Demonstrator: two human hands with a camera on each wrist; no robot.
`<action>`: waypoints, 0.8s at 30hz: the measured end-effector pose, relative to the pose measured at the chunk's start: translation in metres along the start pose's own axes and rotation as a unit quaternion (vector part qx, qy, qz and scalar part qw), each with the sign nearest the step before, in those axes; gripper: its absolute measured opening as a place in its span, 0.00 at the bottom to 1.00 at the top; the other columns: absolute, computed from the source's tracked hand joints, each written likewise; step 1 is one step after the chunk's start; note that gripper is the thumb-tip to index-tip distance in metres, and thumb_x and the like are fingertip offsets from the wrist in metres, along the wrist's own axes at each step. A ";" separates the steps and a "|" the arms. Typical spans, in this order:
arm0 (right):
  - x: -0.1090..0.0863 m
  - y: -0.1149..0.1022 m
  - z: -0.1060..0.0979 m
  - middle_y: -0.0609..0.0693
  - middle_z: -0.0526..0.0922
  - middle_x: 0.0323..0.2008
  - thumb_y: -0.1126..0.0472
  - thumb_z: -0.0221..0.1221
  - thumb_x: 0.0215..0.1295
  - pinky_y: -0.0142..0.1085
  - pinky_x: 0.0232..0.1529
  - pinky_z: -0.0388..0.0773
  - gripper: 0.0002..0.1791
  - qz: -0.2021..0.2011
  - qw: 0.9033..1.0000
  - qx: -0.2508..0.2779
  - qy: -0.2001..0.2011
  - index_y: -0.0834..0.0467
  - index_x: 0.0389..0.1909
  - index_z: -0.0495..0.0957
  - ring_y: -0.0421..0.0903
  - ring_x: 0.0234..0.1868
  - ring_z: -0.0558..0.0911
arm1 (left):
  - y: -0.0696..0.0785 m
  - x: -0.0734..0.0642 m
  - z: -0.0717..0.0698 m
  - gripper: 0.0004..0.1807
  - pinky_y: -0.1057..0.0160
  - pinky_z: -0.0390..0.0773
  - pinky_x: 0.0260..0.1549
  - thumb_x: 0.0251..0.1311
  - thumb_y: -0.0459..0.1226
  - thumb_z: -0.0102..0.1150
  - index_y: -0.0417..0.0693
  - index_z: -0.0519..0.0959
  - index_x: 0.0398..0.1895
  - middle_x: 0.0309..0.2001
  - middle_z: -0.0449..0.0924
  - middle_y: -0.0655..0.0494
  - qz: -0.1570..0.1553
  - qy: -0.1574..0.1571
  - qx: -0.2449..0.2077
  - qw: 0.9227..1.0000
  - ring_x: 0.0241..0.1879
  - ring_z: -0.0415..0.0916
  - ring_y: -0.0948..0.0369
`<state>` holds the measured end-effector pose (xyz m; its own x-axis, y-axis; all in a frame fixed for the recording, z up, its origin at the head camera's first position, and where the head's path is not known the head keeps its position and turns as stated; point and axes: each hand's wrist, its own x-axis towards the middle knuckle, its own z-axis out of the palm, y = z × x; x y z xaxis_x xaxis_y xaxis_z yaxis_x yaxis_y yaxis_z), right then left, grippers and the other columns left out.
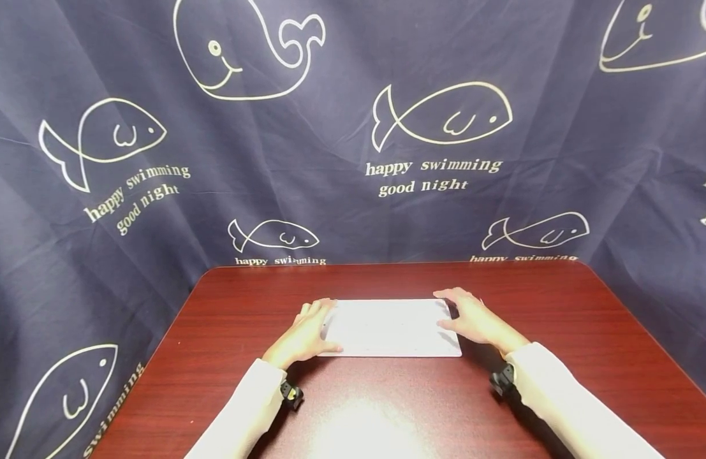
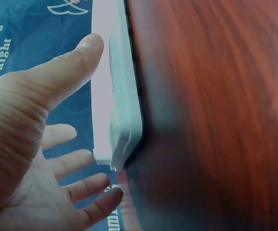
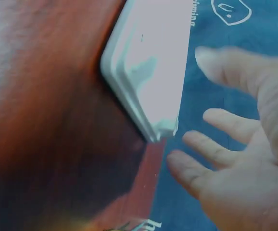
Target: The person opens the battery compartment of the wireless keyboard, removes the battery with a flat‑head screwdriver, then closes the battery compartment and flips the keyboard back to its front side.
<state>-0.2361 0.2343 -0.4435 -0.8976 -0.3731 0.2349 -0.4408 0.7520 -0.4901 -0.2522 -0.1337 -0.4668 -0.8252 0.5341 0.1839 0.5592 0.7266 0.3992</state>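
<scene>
A flat white rectangular slab (image 1: pixel 389 328) with rounded corners lies on the reddish-brown table, its long side facing me. Its rim shows as a layered, stepped edge in the left wrist view. My left hand (image 1: pixel 307 328) is at the slab's left end, thumb by the front corner and fingers by the back one. In the left wrist view, those fingers (image 2: pixel 57 139) are spread and loosely straight. At the opposite end my right hand (image 1: pixel 473 319) overlaps the right edge in the head view. Its fingers (image 3: pixel 211 149) and thumb stand apart from the slab (image 3: pixel 160 62) in the right wrist view.
The wooden table (image 1: pixel 243 287) has rounded far corners. Behind it hangs a dark blue curtain (image 1: pixel 341 134) printed with fish, whales and lettering. Black wrist cameras (image 1: pixel 504 380) are strapped below both white sleeves (image 1: pixel 565 392). A bright reflection shows near the table's front.
</scene>
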 end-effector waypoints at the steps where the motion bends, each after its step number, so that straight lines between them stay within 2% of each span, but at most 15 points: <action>1: 0.004 -0.001 0.000 0.60 0.77 0.47 0.64 0.68 0.49 0.54 0.46 0.69 0.28 -0.002 1.000 0.002 0.010 0.64 0.53 0.76 0.59 0.48 0.75 | -0.001 -0.001 -0.001 0.51 0.47 0.63 0.54 0.38 0.50 0.76 0.42 0.64 0.67 0.64 0.61 0.45 -0.007 -0.002 -0.004 1.000 0.57 0.60 0.48; 4: 0.016 -0.003 0.001 0.56 0.80 0.41 0.69 0.66 0.49 0.49 0.41 0.71 0.20 -0.014 1.000 0.018 0.012 0.62 0.46 0.80 0.55 0.41 0.77 | -0.002 -0.002 -0.002 0.50 0.46 0.63 0.52 0.39 0.50 0.76 0.41 0.64 0.66 0.66 0.59 0.44 -0.022 -0.010 -0.010 1.000 0.58 0.59 0.47; 7: 0.029 -0.004 0.004 0.55 0.81 0.37 0.73 0.64 0.49 0.47 0.41 0.73 0.16 -0.021 0.999 0.034 0.000 0.63 0.42 0.81 0.53 0.39 0.78 | -0.003 -0.002 -0.002 0.50 0.46 0.63 0.52 0.39 0.50 0.76 0.41 0.64 0.67 0.67 0.57 0.43 -0.037 -0.020 -0.018 0.999 0.59 0.58 0.47; 14: 0.047 -0.002 0.013 0.50 0.80 0.31 0.75 0.62 0.47 0.43 0.39 0.73 0.13 0.013 0.999 0.027 -0.027 0.62 0.35 0.81 0.48 0.35 0.77 | -0.003 -0.002 0.001 0.51 0.47 0.62 0.51 0.40 0.50 0.75 0.42 0.63 0.67 0.69 0.54 0.43 -0.050 -0.028 -0.026 0.998 0.59 0.58 0.47; 19: 0.053 -0.005 0.015 0.50 0.78 0.26 0.76 0.61 0.44 0.42 0.37 0.72 0.11 -0.001 0.999 0.012 -0.029 0.60 0.28 0.80 0.48 0.32 0.76 | -0.004 -0.003 0.001 0.50 0.46 0.62 0.50 0.39 0.50 0.76 0.43 0.63 0.67 0.69 0.54 0.43 -0.051 -0.028 -0.027 0.998 0.59 0.58 0.46; 24: 0.059 -0.006 0.014 0.49 0.77 0.23 0.77 0.60 0.44 0.39 0.33 0.70 0.09 0.001 0.999 0.026 -0.034 0.61 0.25 0.79 0.45 0.28 0.74 | -0.004 -0.003 0.000 0.51 0.46 0.61 0.50 0.39 0.49 0.76 0.43 0.63 0.68 0.69 0.54 0.43 -0.056 -0.027 -0.031 0.998 0.59 0.58 0.46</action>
<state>-0.2859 0.2001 -0.4386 -0.8948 -0.4095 0.1778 -0.4373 0.7237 -0.5338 -0.2518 -0.1384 -0.4685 -0.8753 0.4755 0.0875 0.4571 0.7550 0.4702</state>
